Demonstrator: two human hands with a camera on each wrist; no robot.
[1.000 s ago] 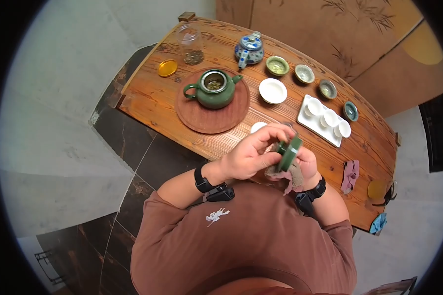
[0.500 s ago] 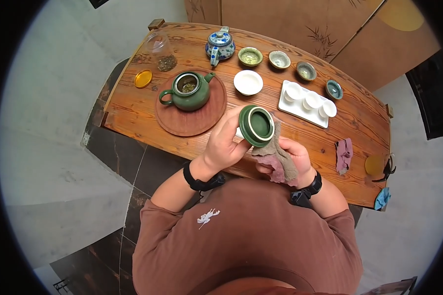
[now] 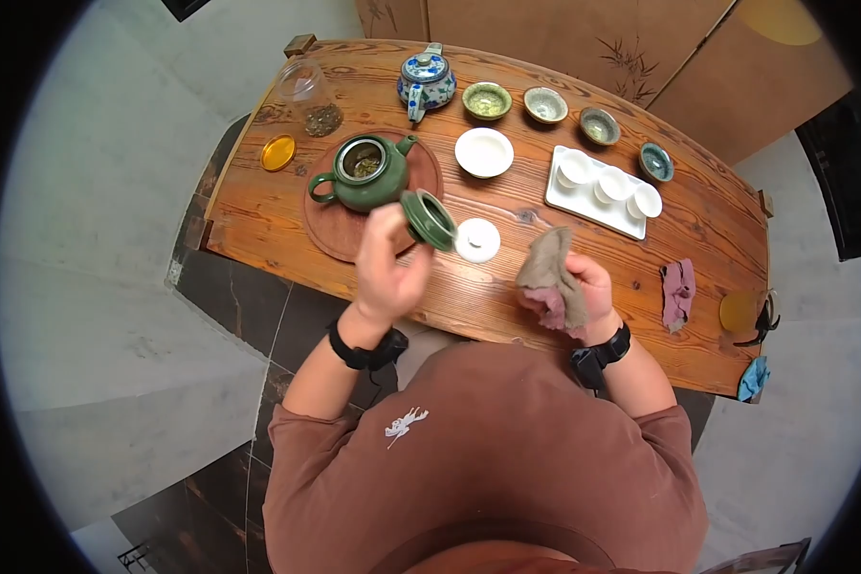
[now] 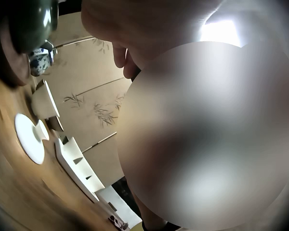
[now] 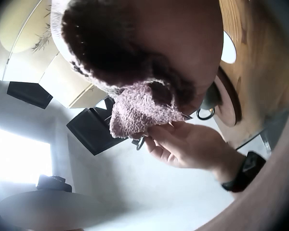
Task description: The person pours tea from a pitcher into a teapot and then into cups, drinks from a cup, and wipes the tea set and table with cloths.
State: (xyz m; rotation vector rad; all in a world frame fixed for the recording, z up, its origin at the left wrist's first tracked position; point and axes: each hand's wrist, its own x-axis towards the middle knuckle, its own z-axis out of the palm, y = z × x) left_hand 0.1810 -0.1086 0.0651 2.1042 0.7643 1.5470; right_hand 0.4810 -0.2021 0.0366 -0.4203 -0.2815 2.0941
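My left hand (image 3: pixel 387 273) holds a green teapot lid (image 3: pixel 430 220) by its edge, tilted with its pale-rimmed underside facing right. It hovers close to the front right of a green teapot (image 3: pixel 378 188), whose mouth stands uncovered around a metal strainer (image 3: pixel 363 157) with tea leaves inside. That teapot sits on a round wooden board (image 3: pixel 327 232). In my right hand (image 3: pixel 595 297) is a crumpled grey-brown and pink cloth (image 3: pixel 552 275), gripped near the table's front edge; its pink side (image 5: pixel 142 110) fills the middle of the right wrist view. A white knobbed lid (image 3: pixel 477 241) lies between the hands.
Beyond are a white bowl (image 3: pixel 484 152), a blue-and-white teapot (image 3: pixel 427 82), several small bowls and a white tray (image 3: pixel 598 218) with three cups. At left stand a clear jar (image 3: pixel 308 96) and gold lid (image 3: pixel 278 153); a pink cloth (image 3: pixel 677 292) lies right.
The hands were together with the lid at the cloth. My left hand has since carried the lid left toward the green teapot, while my right hand keeps the cloth. The white lid now shows fully.
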